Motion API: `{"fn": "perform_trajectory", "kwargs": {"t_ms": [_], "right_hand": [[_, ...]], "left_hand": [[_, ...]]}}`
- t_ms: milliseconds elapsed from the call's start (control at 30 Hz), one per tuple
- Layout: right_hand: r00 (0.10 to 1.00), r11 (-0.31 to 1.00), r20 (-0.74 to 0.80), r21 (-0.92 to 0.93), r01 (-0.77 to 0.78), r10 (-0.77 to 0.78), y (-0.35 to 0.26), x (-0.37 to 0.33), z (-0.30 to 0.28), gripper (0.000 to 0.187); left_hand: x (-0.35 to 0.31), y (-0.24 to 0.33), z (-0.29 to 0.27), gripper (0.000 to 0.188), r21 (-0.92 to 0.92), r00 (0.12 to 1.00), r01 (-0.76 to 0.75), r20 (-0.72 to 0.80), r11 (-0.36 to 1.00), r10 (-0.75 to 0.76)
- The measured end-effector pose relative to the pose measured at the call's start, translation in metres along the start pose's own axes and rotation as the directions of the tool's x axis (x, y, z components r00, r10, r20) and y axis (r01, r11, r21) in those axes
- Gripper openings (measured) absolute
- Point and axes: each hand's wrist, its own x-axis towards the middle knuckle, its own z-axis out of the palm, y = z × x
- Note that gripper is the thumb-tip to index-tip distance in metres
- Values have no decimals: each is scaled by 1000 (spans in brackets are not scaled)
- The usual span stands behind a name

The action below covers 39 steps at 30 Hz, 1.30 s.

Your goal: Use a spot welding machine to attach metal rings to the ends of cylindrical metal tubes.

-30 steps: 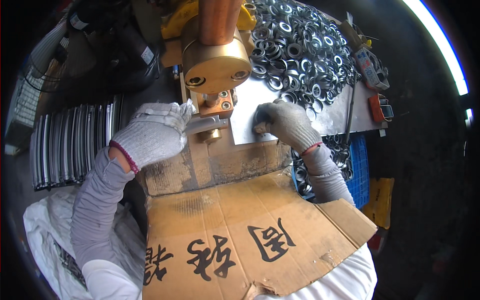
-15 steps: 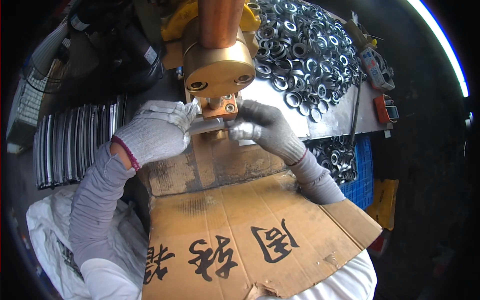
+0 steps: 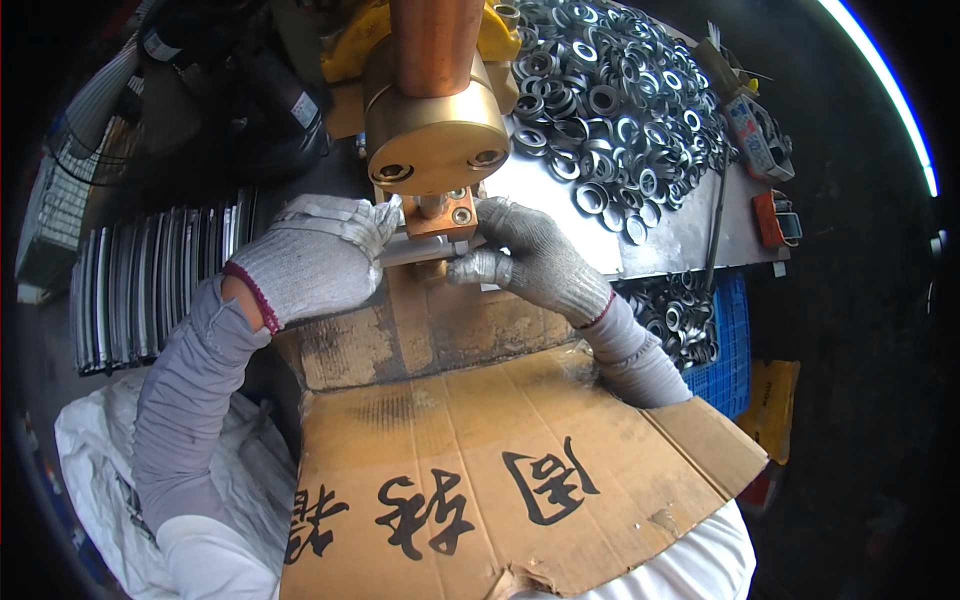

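My left hand (image 3: 315, 250), in a pale knitted glove, is closed at the left end of a flat grey metal strip (image 3: 412, 251). The strip lies across the machine just below a copper block with screws (image 3: 440, 222). At the strip's right end my right hand (image 3: 545, 262), in a sooty glove, has thumb and fingers bent round the edge of the block. What the right fingertips hold, if anything, is hidden. Close above both hands stands the machine's round brass head (image 3: 437, 140) under a thick copper column (image 3: 433, 50).
A large heap of metal rings (image 3: 620, 110) covers the bench at the right. More rings fill a blue crate (image 3: 730, 345) below it. Several long metal strips (image 3: 155, 285) stand in a row at the left. A cardboard sheet (image 3: 480, 440) covers my lap.
My right hand was blurred and its thumb has come in slightly to the left, toward the strip's end. The left hand and the machine look nearly the same.
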Motion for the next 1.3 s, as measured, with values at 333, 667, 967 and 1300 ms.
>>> {"fn": "perform_trajectory", "kwargs": {"t_ms": [333,667,967,1300], "right_hand": [[999,998,33,58,1,-3,0,1,-1,77],[999,990,51,-139,0,7,-23,3,-7,79],[1000,998,-29,-60,3,-5,-34,3,-1,88],[1000,987,-20,-160,4,-7,-44,2,0,75]], "left_hand": [[12,2,1,37,-179,965,184,217,967,-143],[10,3,-16,39,-70,986,55,164,996,-43],[9,-6,-31,68,-379,986,78,-110,922,-129],[15,-27,-45,84,-710,807,590,543,384,-235]]}}
